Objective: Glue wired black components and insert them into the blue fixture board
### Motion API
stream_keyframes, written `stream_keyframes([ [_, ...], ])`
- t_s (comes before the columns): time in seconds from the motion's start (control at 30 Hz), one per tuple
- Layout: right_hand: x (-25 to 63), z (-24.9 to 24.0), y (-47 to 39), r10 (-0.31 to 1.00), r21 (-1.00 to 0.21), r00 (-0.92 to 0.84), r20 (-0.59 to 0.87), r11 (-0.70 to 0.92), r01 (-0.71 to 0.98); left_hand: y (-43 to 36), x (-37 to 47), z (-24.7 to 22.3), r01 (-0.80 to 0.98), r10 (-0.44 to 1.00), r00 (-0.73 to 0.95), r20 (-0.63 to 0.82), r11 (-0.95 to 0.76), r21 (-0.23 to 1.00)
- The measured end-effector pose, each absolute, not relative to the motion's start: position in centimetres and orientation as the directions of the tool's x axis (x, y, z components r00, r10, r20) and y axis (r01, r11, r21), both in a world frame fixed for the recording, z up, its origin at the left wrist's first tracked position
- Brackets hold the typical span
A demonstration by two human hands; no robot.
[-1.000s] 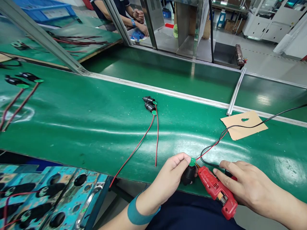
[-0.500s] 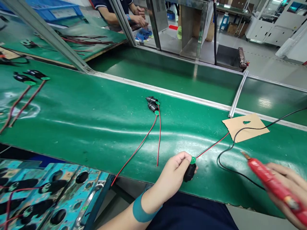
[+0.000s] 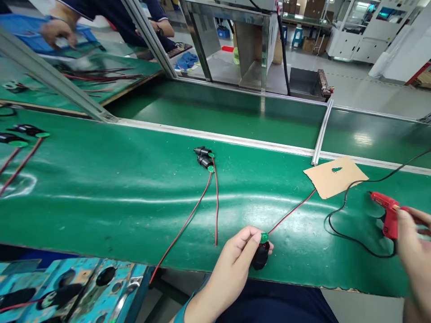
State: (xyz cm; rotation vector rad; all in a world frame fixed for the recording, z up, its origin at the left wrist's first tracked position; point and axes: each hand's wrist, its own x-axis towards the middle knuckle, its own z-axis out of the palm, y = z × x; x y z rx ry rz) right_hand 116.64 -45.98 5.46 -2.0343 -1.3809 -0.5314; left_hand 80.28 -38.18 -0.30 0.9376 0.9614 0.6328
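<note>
My left hand (image 3: pixel 237 258) is closed around a black plug-shaped part (image 3: pixel 260 256), thumb and fingers pinching it near its round green end (image 3: pixel 264 237). A red wire (image 3: pixel 292 211) runs from that end to the cardboard. At the right, my right hand (image 3: pixel 412 237) has its thumb and fingers on the rear of a red glue gun (image 3: pixel 389 217), whose nozzle points left, low over the green mat. Two similar black parts (image 3: pixel 204 158) lie side by side at mid-table, with red wires trailing toward the front edge.
A cardboard piece (image 3: pixel 333 179) lies under the black cord (image 3: pixel 332 220). More black parts (image 3: pixel 28 130) are at far left. A turquoise fixture (image 3: pixel 111 287) stands front left. A metal rail (image 3: pixel 215 137) bounds the green table (image 3: pixel 117 224); a co-worker's hand (image 3: pixel 60 33) is beyond.
My right hand has moved the glue gun away to the right and turned it so its side shows. My left hand still holds the black part. The view has shifted slightly.
</note>
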Motion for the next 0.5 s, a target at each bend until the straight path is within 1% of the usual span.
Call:
stream_keyframes([
  [0.03,113.4,5.7,-45.1,0.774,-0.236,0.251,0.581,-0.134,0.962,-38.3,80.2,-0.3,-0.038,0.796,0.459,-0.394,0.461,0.887],
  [0.07,110.1,5.8,-44.0,0.851,-0.238,0.029,0.525,0.114,0.965,-38.5,80.1,-0.3,-0.02,0.798,0.463,-0.384,0.443,0.896],
  [0.1,107.1,5.8,-42.6,0.906,-0.296,-0.181,0.382,0.306,0.905,-38.6,80.0,-0.3,0.003,0.805,0.464,-0.37,0.417,0.909],
  [0.13,104.6,5.8,-41.2,0.903,-0.374,-0.356,0.242,0.426,0.824,-38.8,79.8,-0.2,0.026,0.814,0.463,-0.35,0.383,0.924],
  [0.17,102.7,5.7,-39.8,0.873,-0.459,-0.47,0.132,0.474,0.751,-39.0,79.5,-0.1,0.048,0.825,0.461,-0.327,0.345,0.937],
  [0.23,100.4,5.4,-37.5,0.787,-0.598,-0.615,-0.049,0.47,0.649,-39.5,78.9,-0.1,0.078,0.843,0.456,-0.287,0.283,0.956],
  [0.33,99.7,4.9,-35.9,0.696,-0.722,-0.684,-0.217,0.358,0.593,-40.3,78.2,-0.1,0.098,0.86,0.433,-0.272,0.255,0.962],
  [0.43,99.7,4.8,-35.7,0.686,-0.749,-0.656,-0.314,0.245,0.616,-40.6,78.0,-0.6,0.082,0.867,0.406,-0.289,0.281,0.956],
  [0.5,99.4,4.9,-35.9,0.706,-0.724,-0.632,-0.319,0.249,0.643,-40.7,78.0,-1.2,0.055,0.864,0.395,-0.312,0.317,0.947],
])
